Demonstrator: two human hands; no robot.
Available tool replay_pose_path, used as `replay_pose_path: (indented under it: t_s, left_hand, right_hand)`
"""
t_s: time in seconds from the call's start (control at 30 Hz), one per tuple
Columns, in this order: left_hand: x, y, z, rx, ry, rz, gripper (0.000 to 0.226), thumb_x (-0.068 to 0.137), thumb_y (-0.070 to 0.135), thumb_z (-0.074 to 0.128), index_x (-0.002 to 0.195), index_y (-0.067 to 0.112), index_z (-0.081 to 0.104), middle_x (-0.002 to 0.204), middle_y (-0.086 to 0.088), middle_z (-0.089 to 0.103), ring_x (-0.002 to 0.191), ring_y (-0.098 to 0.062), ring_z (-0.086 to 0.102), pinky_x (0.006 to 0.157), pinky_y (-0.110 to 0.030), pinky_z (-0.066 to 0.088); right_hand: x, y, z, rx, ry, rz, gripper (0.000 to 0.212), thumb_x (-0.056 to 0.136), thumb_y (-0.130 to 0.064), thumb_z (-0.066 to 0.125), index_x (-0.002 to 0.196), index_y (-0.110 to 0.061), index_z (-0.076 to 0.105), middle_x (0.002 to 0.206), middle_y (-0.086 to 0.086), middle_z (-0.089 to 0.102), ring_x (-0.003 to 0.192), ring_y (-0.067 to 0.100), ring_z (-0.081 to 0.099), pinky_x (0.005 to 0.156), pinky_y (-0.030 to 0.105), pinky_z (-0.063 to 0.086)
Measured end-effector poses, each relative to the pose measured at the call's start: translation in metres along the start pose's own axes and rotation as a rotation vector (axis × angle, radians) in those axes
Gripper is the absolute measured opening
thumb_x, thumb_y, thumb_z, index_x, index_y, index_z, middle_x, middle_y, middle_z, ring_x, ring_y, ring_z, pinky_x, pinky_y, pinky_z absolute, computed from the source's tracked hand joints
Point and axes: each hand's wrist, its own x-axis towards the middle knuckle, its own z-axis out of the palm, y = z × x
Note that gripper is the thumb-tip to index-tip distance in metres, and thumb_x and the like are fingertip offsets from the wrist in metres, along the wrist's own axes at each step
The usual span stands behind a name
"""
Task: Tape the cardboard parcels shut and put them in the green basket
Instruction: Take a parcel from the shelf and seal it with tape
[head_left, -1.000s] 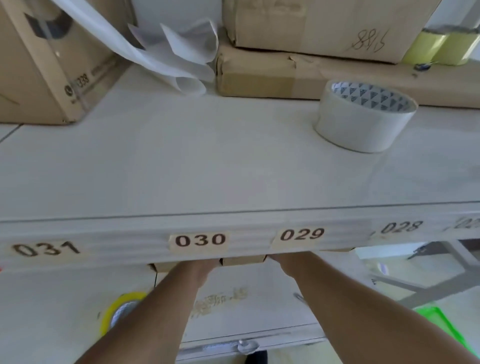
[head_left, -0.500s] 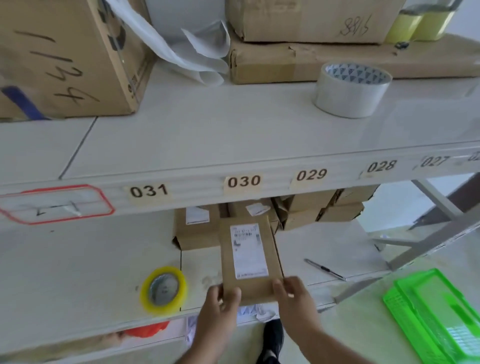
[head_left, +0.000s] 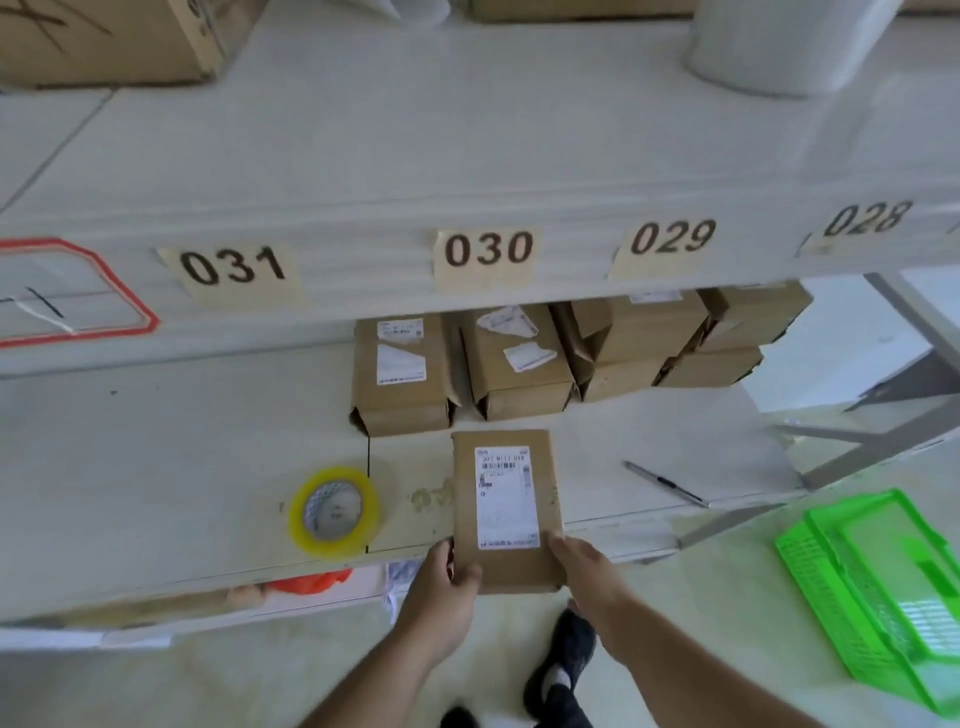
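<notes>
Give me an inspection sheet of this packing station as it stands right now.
Surface: pale lower shelf, under a shelf edge with labels 031 to 028.
Job's things: labelled parcel lies flat at the shelf's front edge; more parcels stacked behind; yellow tape roll to its left; green basket on the floor at right.
Clutter: pen on the shelf; a box and a pale roll on the upper shelf.
Grippers: left hand and right hand grip the parcel's near corners.
Cables: nothing seen.
Surroundings: pale floor; dark shoes below.
</notes>
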Motion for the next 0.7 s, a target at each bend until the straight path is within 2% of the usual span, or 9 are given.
replay_pose_path:
  t_s: [0.07, 0.17, 0.23, 0.3, 0.37, 0.47, 0.57, 0.63, 0.7]
  left_hand:
    - [0.002, 0.0, 0.0, -0.048, -0.034, -0.043, 0.046, 0.099, 0.047, 0.056, 0.142, 0.035, 0.045, 0.135, 0.014, 0.06, 0.121, -0.011, 0.056, 0.104, -0.032, 0.042]
    - [0.006, 0.008, 0.004, -0.336, -0.101, -0.121, 0.047, 0.097, 0.054, 0.062, 0.138, 0.037, 0.049, 0.137, 0.017, 0.057, 0.124, -0.007, 0.054, 0.113, -0.043, 0.043]
    - [0.012, 0.011, 0.007, -0.541, -0.13, -0.183, 0.043, 0.095, 0.05, 0.067, 0.132, 0.032, 0.055, 0.134, 0.013, 0.062, 0.122, -0.007, 0.057, 0.111, -0.046, 0.046]
    - [0.018, 0.009, 0.011, -0.683, -0.146, -0.227, 0.047, 0.09, 0.05, 0.073, 0.131, 0.03, 0.059, 0.131, 0.01, 0.068, 0.125, -0.013, 0.061, 0.103, -0.047, 0.05]
    - [0.023, 0.007, 0.018, -0.763, -0.154, -0.252, 0.047, 0.09, 0.051, 0.073, 0.131, 0.032, 0.061, 0.13, 0.01, 0.07, 0.126, -0.016, 0.061, 0.095, -0.046, 0.052]
    - [0.026, 0.004, 0.023, -0.641, -0.06, -0.252, 0.042, 0.097, 0.06, 0.058, 0.128, 0.032, 0.061, 0.126, 0.007, 0.069, 0.124, -0.018, 0.059, 0.1, -0.048, 0.048]
    - [0.035, -0.004, 0.012, -0.22, 0.131, -0.098, 0.065, 0.095, 0.073, 0.036, 0.123, 0.024, 0.067, 0.12, -0.005, 0.071, 0.112, -0.025, 0.064, 0.103, -0.049, 0.05]
    - [0.029, 0.005, 0.001, -0.181, 0.237, -0.025, 0.052, 0.097, 0.065, 0.039, 0.115, 0.025, 0.067, 0.111, -0.001, 0.072, 0.1, -0.021, 0.067, 0.091, -0.042, 0.054]
    - [0.014, 0.022, -0.009, -0.209, 0.253, 0.007, 0.032, 0.102, 0.058, 0.042, 0.115, 0.035, 0.06, 0.109, 0.013, 0.066, 0.1, -0.013, 0.062, 0.082, -0.034, 0.05]
  right_hand:
    - [-0.005, -0.001, 0.002, -0.027, -0.049, -0.029, 0.039, 0.105, -0.055, 0.044, 0.116, -0.03, 0.072, 0.111, -0.009, 0.074, 0.106, 0.013, 0.066, 0.102, 0.04, 0.051]
    - [-0.018, -0.008, 0.001, -0.141, -0.028, -0.164, 0.04, 0.105, -0.058, 0.039, 0.128, -0.038, 0.065, 0.117, -0.015, 0.071, 0.111, 0.01, 0.064, 0.105, 0.04, 0.049]
    - [-0.03, -0.014, -0.005, -0.262, 0.048, -0.263, 0.053, 0.099, -0.07, 0.031, 0.134, -0.041, 0.059, 0.129, -0.015, 0.066, 0.117, 0.012, 0.06, 0.106, 0.041, 0.047]
    - [-0.045, -0.022, -0.011, -0.448, 0.109, -0.348, 0.067, 0.097, -0.075, 0.028, 0.152, -0.041, 0.046, 0.15, -0.016, 0.047, 0.135, 0.015, 0.043, 0.115, 0.039, 0.038]
    - [-0.056, -0.031, -0.014, -0.57, 0.11, -0.395, 0.07, 0.099, -0.072, 0.031, 0.161, -0.038, 0.032, 0.157, -0.02, 0.032, 0.145, 0.012, 0.025, 0.12, 0.035, 0.03]
    - [-0.057, -0.038, -0.011, -0.637, 0.047, -0.437, 0.062, 0.104, -0.065, 0.034, 0.16, -0.039, 0.034, 0.157, -0.018, 0.027, 0.146, 0.013, 0.024, 0.119, 0.031, 0.031]
    - [-0.043, -0.039, -0.003, -0.599, 0.04, -0.508, 0.039, 0.109, -0.041, 0.038, 0.146, -0.042, 0.051, 0.147, -0.013, 0.036, 0.136, 0.017, 0.037, 0.109, 0.025, 0.036]
    - [-0.033, -0.04, 0.005, -0.538, 0.062, -0.529, 0.04, 0.107, -0.026, 0.043, 0.141, -0.043, 0.055, 0.14, -0.015, 0.04, 0.122, 0.01, 0.052, 0.1, 0.023, 0.045]
    - [-0.023, -0.04, 0.015, -0.393, 0.06, -0.473, 0.045, 0.104, -0.023, 0.051, 0.145, -0.043, 0.05, 0.142, -0.015, 0.04, 0.109, 0.002, 0.06, 0.092, 0.026, 0.055]
